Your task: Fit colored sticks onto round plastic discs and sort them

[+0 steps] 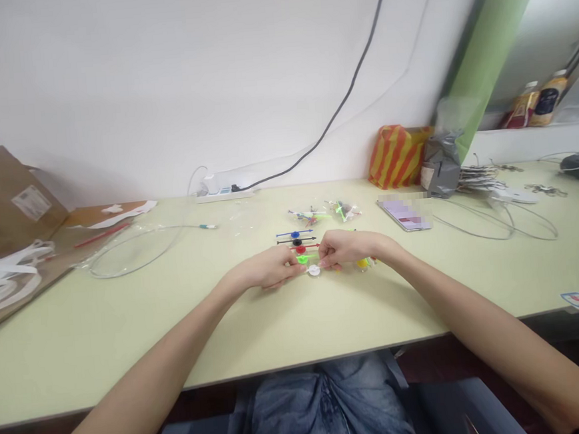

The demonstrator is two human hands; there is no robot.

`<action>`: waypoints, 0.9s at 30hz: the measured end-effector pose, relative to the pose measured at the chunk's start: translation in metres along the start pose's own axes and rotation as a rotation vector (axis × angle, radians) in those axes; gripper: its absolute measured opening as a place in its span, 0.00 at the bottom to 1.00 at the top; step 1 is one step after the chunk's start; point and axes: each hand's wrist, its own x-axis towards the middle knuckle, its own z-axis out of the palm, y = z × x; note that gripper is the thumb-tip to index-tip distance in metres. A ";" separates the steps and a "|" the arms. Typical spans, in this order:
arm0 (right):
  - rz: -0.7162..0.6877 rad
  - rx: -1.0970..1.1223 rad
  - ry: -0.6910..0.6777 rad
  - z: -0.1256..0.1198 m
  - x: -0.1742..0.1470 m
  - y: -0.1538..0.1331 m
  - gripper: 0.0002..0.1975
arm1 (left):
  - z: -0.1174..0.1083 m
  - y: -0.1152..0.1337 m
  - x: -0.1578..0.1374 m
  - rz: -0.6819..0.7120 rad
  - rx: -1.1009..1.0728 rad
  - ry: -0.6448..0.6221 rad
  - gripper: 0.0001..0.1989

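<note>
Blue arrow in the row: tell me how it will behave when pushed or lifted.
The blue arrow is probably light, given its thin shaft. It looks fairly stiff, since that shaft runs straight. Pushed at one end, it may swivel and knock the black arrow close beside it.

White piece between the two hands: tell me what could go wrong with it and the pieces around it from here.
The white piece is small, with the fingers of the left hand and right hand close at either side, so uneven pressure might twist it.
The green piece lies just behind it, near the left fingers, and could be nudged askew.
The yellow piece, close by the right wrist, might get brushed aside.
</note>
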 end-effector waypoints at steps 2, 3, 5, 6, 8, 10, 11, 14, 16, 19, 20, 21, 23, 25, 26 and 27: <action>0.052 -0.051 -0.005 0.001 0.001 -0.004 0.12 | 0.000 0.002 0.001 0.021 0.073 0.015 0.23; 0.065 -0.069 -0.004 0.001 0.001 -0.006 0.11 | 0.000 0.003 0.001 0.028 0.104 0.026 0.23; 0.053 -0.077 -0.002 0.001 0.000 -0.007 0.10 | 0.000 0.003 0.001 0.026 0.133 0.033 0.23; 0.033 -0.070 -0.004 0.001 0.000 -0.006 0.10 | 0.000 0.003 0.000 0.020 0.129 0.026 0.23; -0.008 -0.057 0.000 0.002 -0.003 -0.005 0.10 | 0.000 0.002 -0.002 0.012 0.096 0.004 0.22; -0.028 -0.066 0.023 0.003 -0.006 -0.006 0.11 | 0.000 0.001 -0.005 0.016 0.058 -0.026 0.21; -0.034 -0.081 0.038 0.003 -0.008 -0.007 0.11 | 0.000 0.001 -0.007 0.019 0.042 -0.042 0.21; -0.087 -0.127 0.053 0.005 -0.010 -0.011 0.10 | -0.001 0.002 -0.009 0.027 0.016 -0.089 0.20; -0.147 -0.140 0.030 0.006 -0.010 -0.013 0.12 | -0.001 0.002 -0.009 0.049 0.028 -0.109 0.20; -0.201 -0.149 -0.002 0.007 -0.010 -0.013 0.14 | -0.003 0.003 -0.009 0.095 0.065 -0.124 0.18; -0.206 -0.149 -0.006 0.007 -0.010 -0.013 0.14 | -0.003 0.003 -0.009 0.108 0.071 -0.125 0.17; -0.208 -0.146 -0.009 0.007 -0.010 -0.014 0.14 | -0.004 0.003 -0.009 0.122 0.073 -0.125 0.17; -0.212 -0.133 -0.014 0.007 -0.010 -0.014 0.13 | -0.005 0.003 -0.009 0.144 0.073 -0.123 0.16; -0.219 -0.117 -0.021 0.006 -0.010 -0.015 0.13 | -0.006 0.002 -0.010 0.155 0.073 -0.125 0.16; -0.224 -0.109 -0.023 0.006 -0.010 -0.015 0.13 | -0.006 0.002 -0.010 0.156 0.073 -0.126 0.16; -0.233 -0.099 -0.026 0.005 -0.010 -0.015 0.14 | -0.006 0.001 -0.010 0.158 0.071 -0.127 0.16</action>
